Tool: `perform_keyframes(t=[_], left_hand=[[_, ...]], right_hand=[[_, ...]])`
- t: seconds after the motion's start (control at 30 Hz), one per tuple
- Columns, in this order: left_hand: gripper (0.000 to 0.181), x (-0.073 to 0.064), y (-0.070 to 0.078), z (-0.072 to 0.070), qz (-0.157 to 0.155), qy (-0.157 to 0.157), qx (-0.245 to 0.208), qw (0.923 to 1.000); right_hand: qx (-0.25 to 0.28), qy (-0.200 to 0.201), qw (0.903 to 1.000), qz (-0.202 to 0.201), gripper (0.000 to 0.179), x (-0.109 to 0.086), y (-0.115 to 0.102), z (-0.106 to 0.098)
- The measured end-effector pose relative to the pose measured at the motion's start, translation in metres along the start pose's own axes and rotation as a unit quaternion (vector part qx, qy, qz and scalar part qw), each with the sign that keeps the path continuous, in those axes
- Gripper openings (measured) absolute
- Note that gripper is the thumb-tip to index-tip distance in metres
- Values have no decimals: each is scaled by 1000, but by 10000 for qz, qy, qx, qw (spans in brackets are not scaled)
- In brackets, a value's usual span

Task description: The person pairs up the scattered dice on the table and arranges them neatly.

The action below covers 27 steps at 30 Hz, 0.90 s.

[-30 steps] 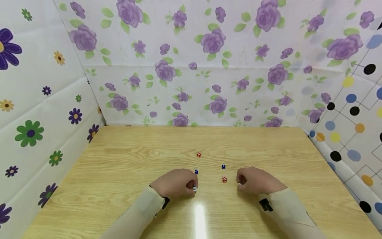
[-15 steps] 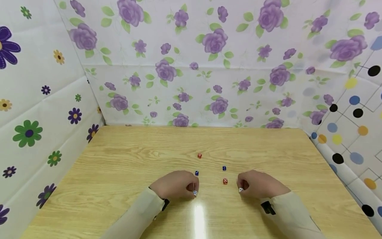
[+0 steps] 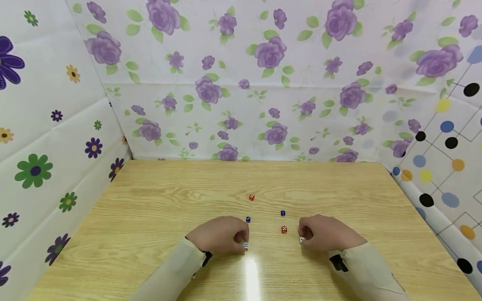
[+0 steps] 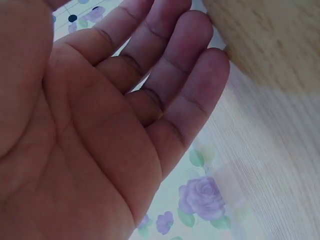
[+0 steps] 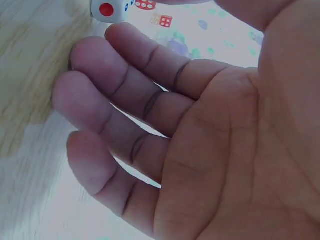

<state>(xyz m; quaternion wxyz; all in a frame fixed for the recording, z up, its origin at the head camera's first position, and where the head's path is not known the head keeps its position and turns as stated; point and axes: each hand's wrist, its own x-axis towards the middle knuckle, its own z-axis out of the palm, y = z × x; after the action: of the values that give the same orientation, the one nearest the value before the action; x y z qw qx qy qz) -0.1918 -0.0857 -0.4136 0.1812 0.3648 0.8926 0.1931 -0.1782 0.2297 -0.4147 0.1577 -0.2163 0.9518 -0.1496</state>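
In the head view my left hand [image 3: 222, 235] is at the middle of the table, its thumb and index finger pinching a white die [image 3: 245, 246] whose pips face up. To the right, my right hand [image 3: 327, 233] holds another white die [image 3: 302, 240] at its thumb and index fingertips. The right wrist view shows that white die [image 5: 107, 10] with a red pip, close by the fingertips; the other fingers are loosely bent near the tabletop. The left wrist view shows the left palm and fingers [image 4: 185, 75], but no die.
Between and beyond the hands lie a near red die [image 3: 284, 229], a far red die [image 3: 252, 197], a blue die [image 3: 248, 219] close to the left hand and another blue die [image 3: 283, 213]. Patterned cloth walls [image 3: 211, 117] bound the wooden table [image 3: 180, 179] at the back and sides.
Both hands have drawn slightly nearer the person, the left with its white die. More of the white die at the right fingertips shows now. The red and blue dice keep their layout.
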Motion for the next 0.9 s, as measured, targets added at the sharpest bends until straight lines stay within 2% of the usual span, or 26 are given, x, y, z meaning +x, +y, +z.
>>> perform_keyframes(t=[0.53, 0.73, 0.9], left_hand=[[14, -3, 5, 4, -13, 13, 161, 9999], [14, 0, 2, 8, 98, 59, -4, 9999], [13, 6, 5, 9, 145, 9, -142, 9998]], right_hand=[[238, -285, 9985, -414, 12, 3, -3, 3], [276, -380, 9983, -350, 10, 2, -4, 3], [287, -386, 9977, -481, 13, 3, -9, 2]])
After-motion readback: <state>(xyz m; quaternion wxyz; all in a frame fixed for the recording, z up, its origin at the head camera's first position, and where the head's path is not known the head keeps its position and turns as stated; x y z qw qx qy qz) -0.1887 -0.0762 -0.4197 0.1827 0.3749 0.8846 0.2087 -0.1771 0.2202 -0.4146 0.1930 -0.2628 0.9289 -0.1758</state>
